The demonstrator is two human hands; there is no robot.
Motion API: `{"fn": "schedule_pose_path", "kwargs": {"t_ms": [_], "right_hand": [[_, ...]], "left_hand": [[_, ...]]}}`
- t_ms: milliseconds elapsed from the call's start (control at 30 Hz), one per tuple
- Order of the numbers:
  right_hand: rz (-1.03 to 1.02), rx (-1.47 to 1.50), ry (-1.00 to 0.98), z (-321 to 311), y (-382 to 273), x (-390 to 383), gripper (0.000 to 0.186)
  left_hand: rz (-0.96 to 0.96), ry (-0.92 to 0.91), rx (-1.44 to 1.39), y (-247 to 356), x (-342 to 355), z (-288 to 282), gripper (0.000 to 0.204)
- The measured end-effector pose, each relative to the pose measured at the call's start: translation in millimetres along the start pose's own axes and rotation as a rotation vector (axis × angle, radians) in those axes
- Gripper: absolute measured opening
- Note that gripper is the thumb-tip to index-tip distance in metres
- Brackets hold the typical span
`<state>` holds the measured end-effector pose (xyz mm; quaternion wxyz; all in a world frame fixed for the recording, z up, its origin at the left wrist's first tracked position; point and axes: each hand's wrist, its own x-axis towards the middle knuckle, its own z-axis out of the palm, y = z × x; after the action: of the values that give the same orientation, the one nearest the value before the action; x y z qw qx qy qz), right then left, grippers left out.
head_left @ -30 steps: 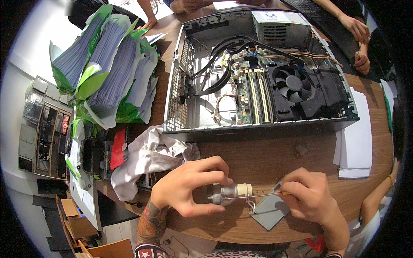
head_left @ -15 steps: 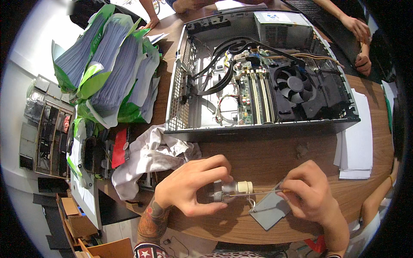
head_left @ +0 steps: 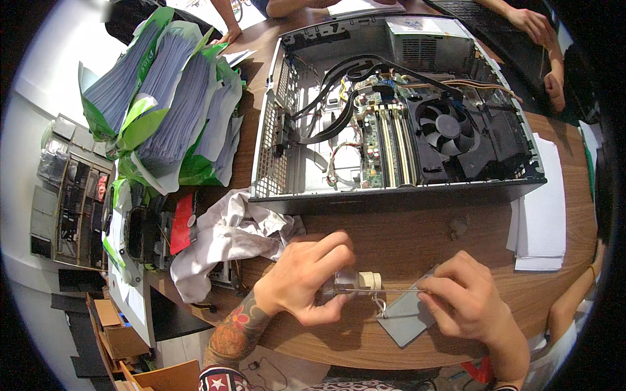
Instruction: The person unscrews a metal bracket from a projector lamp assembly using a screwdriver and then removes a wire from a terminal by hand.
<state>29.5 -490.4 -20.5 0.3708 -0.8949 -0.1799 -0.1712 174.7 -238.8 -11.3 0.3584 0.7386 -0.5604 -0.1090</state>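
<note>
My right hand (head_left: 466,296) pinches one end of a thin, straight metal rod (head_left: 391,290), which runs level toward my left hand. My left hand (head_left: 310,277) is curled, thumb and fingers drawn in around the rod's darker far end; what its fingertips grip is partly hidden. Just behind the rod is a small clear bottle (head_left: 355,280) with a cream cap (head_left: 370,281), partly covered by my left fingers. A flat grey plate (head_left: 407,319) lies on the table beneath the rod, with a small whitish loop (head_left: 381,306) at its left corner.
An opened computer case (head_left: 391,192) with a black fan (head_left: 447,129) stands beyond my hands. Crumpled white cloth (head_left: 225,234) lies left, below green-covered paper stacks (head_left: 173,104). White sheets (head_left: 540,221) lie right. Other people's hands (head_left: 535,29) show along the far and right edges.
My left hand has shifted slightly right, and its fingers have drawn closer together around the rod's end. The right hand has moved a little down and left, leaving the rod nearly level.
</note>
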Motion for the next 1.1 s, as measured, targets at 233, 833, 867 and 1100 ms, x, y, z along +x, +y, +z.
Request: {"fn": "schedule_pose_path", "kwargs": {"t_ms": [233, 833, 867, 1100], "right_hand": [[0.108, 0.169, -0.038, -6.5, -6.0, 1.4, 0.02], [0.047, 0.133, -0.033, 2.5, 5.8, -5.1, 0.025], [0.026, 0.134, -0.05, 2.6, 7.2, -6.7, 0.026], [0.068, 0.131, -0.02, -2.2, -3.8, 1.7, 0.022]], "left_hand": [[0.035, -0.015, 0.01, -2.9, 0.4, 1.7, 0.041], [0.038, 0.018, 0.04, -4.5, -1.4, -0.4, 0.038], [0.017, -0.002, 0.067, -1.9, -1.8, -1.6, 0.039], [0.003, -0.016, 0.094, -2.8, -1.7, -2.1, 0.041]]}}
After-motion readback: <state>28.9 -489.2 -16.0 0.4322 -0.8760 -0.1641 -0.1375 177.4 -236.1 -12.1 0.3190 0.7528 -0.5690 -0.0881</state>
